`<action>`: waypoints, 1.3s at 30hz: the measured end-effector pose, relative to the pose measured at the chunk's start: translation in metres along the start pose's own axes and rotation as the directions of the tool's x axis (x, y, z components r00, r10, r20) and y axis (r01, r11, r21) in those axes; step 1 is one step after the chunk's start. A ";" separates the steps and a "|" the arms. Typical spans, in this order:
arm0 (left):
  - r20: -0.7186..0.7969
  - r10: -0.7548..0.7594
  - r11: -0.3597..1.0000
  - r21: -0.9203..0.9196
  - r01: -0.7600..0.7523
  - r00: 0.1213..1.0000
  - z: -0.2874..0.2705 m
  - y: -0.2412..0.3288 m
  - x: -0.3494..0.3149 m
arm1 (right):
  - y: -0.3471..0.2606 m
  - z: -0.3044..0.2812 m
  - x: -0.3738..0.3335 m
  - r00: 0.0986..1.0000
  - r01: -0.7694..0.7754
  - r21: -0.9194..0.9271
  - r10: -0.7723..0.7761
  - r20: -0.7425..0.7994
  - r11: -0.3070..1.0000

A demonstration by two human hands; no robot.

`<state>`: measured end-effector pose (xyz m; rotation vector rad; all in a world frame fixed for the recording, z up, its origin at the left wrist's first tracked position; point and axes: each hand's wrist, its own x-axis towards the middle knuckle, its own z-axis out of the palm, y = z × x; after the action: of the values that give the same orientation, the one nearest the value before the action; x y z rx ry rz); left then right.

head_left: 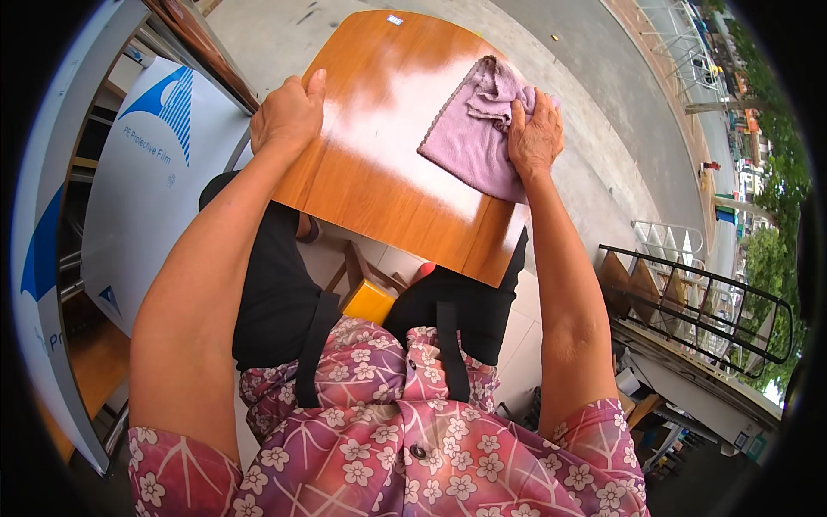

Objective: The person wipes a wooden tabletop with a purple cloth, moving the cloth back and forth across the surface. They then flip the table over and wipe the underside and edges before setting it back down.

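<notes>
A glossy wood-grain board (362, 185) with a curved far edge is held in front of me, over my knees. My left hand (289, 114) grips its left edge, thumb on the top face and fingers out of sight. Across the board's right side lies a pinkish-purple cloth (465, 151), bunched at its far end. My right hand (536, 136) closes on the cloth at the board's right edge. A small white label (394, 19) sits near the far edge, and bright reflections cover the middle of the surface.
Panels wrapped in white film (164, 224) stand close on my left. Below the board a yellow stool seat (369, 300) shows between my legs. A black metal rack (706, 302) stands at the right, with pavement and a road beyond.
</notes>
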<state>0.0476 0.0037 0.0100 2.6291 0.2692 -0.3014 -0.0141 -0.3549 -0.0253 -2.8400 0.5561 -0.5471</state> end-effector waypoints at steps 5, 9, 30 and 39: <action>-0.010 0.001 1.000 0.014 -0.001 1.000 0.000 -0.004 0.001 | -0.015 0.000 -0.030 0.994 0.105 -0.008 -0.105 0.011 0.994; 0.009 0.003 1.000 0.014 -0.003 1.000 0.001 -0.002 0.002 | -0.015 -0.006 -0.032 0.994 0.107 0.026 -0.107 0.021 0.994; -0.016 0.000 1.000 0.013 0.000 1.000 -0.002 -0.006 0.002 | -0.040 0.015 0.007 0.999 -0.035 0.016 0.034 0.022 0.999; 0.007 -0.003 1.000 -0.012 0.003 1.000 -0.005 -0.003 -0.001 | -0.041 0.014 0.029 0.999 0.036 0.059 -0.038 0.033 0.998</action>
<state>0.0464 0.0083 0.0130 2.6155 0.2718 -0.3088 0.0303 -0.3274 -0.0184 -2.8036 0.4739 -0.5121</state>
